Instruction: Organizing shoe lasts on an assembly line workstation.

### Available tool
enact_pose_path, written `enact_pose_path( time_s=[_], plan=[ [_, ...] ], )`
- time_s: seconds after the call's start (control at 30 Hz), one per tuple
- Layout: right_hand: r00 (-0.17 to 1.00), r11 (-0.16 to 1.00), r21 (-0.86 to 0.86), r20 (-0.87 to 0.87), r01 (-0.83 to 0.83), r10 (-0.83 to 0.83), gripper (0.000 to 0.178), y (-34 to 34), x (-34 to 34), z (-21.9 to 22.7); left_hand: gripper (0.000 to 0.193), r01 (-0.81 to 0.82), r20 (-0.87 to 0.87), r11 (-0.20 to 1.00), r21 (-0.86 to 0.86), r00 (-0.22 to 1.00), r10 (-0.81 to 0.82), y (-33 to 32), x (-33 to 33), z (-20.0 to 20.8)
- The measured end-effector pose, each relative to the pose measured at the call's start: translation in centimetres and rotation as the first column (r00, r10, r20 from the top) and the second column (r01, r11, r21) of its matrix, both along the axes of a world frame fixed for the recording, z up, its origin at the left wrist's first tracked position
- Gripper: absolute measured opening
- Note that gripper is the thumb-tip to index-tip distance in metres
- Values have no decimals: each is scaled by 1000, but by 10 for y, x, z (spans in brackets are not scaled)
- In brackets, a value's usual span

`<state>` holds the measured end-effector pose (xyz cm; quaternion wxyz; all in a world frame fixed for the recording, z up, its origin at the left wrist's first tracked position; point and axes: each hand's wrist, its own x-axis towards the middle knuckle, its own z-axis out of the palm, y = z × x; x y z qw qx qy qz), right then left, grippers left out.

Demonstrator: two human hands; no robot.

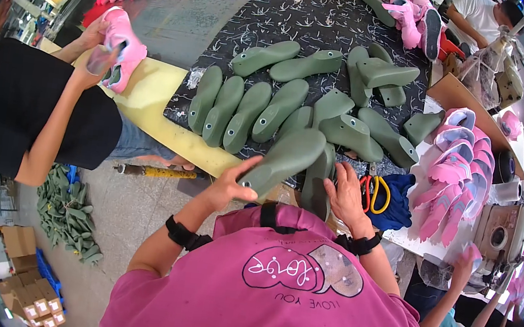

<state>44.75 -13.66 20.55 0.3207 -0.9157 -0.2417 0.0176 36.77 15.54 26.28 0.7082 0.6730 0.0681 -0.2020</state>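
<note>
Taking 12 o'clock as straight ahead of the wearer, the left hand (228, 184), at 11, pinches the near end of a green shoe last (290, 156) between thumb and fingers; the last slants away toward 1 o'clock over its neighbours. The right hand (346, 195), at 1, is open with its fingers spread, beside a second last (317, 182) partly under the first; whether fingertips touch it, I cannot tell.

The held last has its weight beyond a grip at one end, so it could tip or twist loose, knocking the second last toward the near edge. Just past the right hand, at 2, scissors (375, 189) lie against dark blue cloth (395, 206); a careless sweep that way might catch them.

Farther, at 12, loose lasts (347, 131) overlap on the black patterned cover (259, 26); pulling one out could set others rolling. Pink shoes (454, 167) are stacked at 2, where a hard nudge might topple them. Farthest, toward 10, a co-worker (40, 107) handles another pink shoe (130, 52).
</note>
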Motion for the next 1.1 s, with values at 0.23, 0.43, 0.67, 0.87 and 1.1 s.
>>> enact_pose_path(
  time_s=[0.23,0.43,0.67,0.87,1.1],
  plan=[
    [983,981,-133,-136,-142,124,83,-1,-6,-7,84,-339,9,939,60,941,339,44,79,7],
    [986,982,-112,-90,-149,139,81,4,3,-18,74,-252,83,860,444,967,241,90,178,-12],
    [967,991,-55,-233,-119,103,79,7,5,-8,57,-486,509,345,803,860,28,95,134,-52],
    [915,998,-68,-403,9,-36,87,11,6,-3,67,-540,517,186,821,841,158,75,38,-88],
    [924,996,-82,-377,26,-55,98,27,27,-11,81,-420,423,108,901,906,3,17,49,-81]
  ],
)
